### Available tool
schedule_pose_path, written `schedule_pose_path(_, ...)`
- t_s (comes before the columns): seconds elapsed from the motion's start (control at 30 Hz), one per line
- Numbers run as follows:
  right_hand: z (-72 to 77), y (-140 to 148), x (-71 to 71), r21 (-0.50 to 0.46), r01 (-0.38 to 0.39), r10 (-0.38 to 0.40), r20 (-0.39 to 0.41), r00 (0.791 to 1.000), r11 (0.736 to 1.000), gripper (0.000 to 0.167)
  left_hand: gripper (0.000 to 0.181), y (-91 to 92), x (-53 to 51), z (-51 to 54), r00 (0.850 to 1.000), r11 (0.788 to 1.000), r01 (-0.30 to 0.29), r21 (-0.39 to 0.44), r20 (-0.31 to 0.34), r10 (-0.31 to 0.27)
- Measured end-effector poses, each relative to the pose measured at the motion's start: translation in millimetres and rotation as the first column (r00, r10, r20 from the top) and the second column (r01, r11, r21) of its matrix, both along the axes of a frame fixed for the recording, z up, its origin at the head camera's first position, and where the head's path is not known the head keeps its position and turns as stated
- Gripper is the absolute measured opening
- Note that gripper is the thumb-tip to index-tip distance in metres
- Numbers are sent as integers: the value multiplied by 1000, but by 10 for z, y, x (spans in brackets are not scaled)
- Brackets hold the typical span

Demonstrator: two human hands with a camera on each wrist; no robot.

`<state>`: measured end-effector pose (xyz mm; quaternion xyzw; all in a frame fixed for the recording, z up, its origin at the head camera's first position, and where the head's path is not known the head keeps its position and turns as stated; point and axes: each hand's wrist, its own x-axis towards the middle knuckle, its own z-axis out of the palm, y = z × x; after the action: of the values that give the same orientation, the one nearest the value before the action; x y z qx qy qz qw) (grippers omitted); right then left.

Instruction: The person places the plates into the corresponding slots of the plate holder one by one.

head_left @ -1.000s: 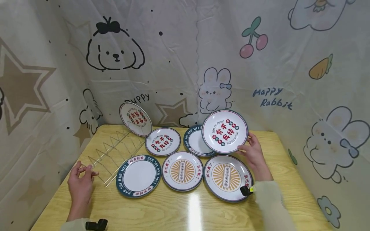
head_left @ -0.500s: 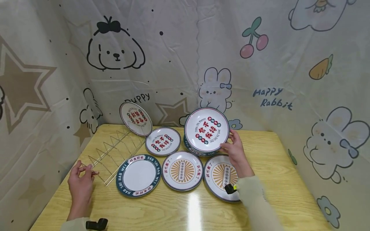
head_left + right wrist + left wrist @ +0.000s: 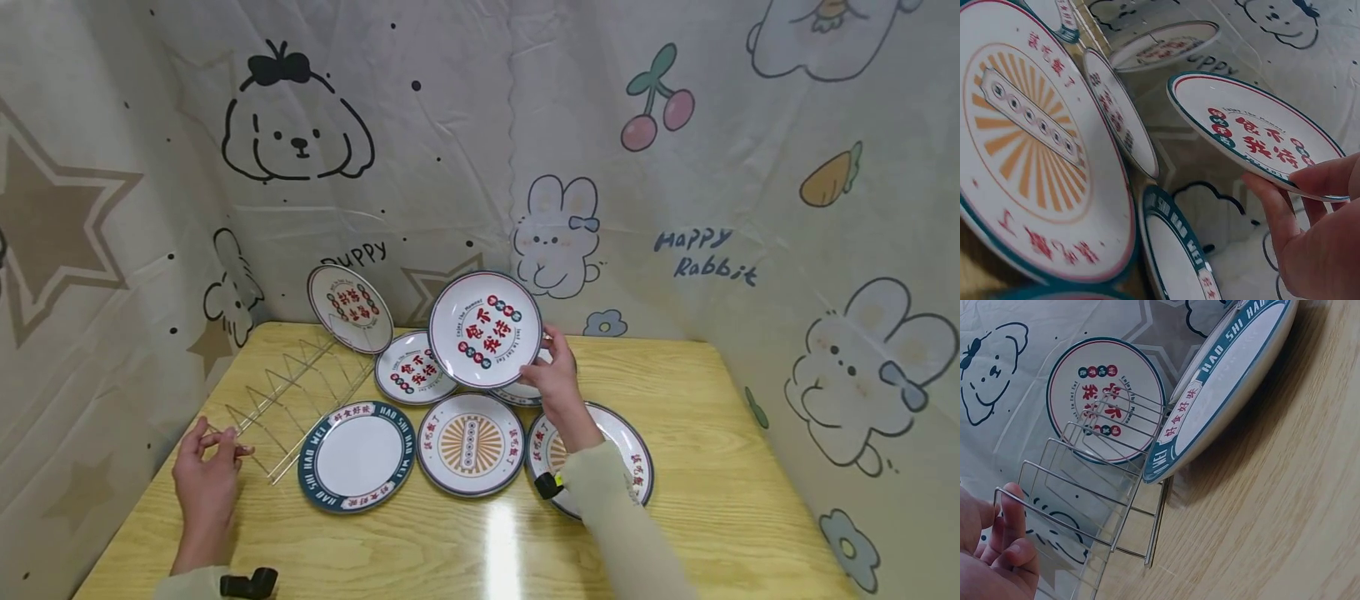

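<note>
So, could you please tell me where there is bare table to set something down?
The table is bare right of the rightmost sunburst plate and, between the sleeves, in front of the three front plates. It is crowded from the wire rack across the plates, with the right hand holding another plate raised near the back ones.

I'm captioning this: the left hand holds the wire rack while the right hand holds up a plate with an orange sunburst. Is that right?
Only the sunburst is wrong: in the head view, the plate in the right hand bears red characters. The left hand holds the wire rack.
</note>
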<state>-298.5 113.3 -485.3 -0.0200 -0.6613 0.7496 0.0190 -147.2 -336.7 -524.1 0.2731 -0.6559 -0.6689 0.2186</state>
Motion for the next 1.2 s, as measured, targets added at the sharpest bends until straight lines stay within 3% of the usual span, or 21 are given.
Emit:
schedule_pose_path(0.33,-103,-450,35,4,-68,68,-29,997,998,86,66,2,8,-7,1000,1000,2,5,1,-2)
schedule_pose_path(0.53,-84,-663,54,46,-87,89,-56,994,995,85,66,3,10,-4,1000,1000,2,15,-6,-2)
schedule_pose_path(0.83,-69,-941,29,21,-110,112,-101,989,994,85,65,1,17,-5,1000,1000,-1,13,-5,2)
schedule_pose_path(1.2,-117,-1295,102,113,-4,24,-173,985,994,77,65,4,5,12,1000,1000,3,5,4,-3)
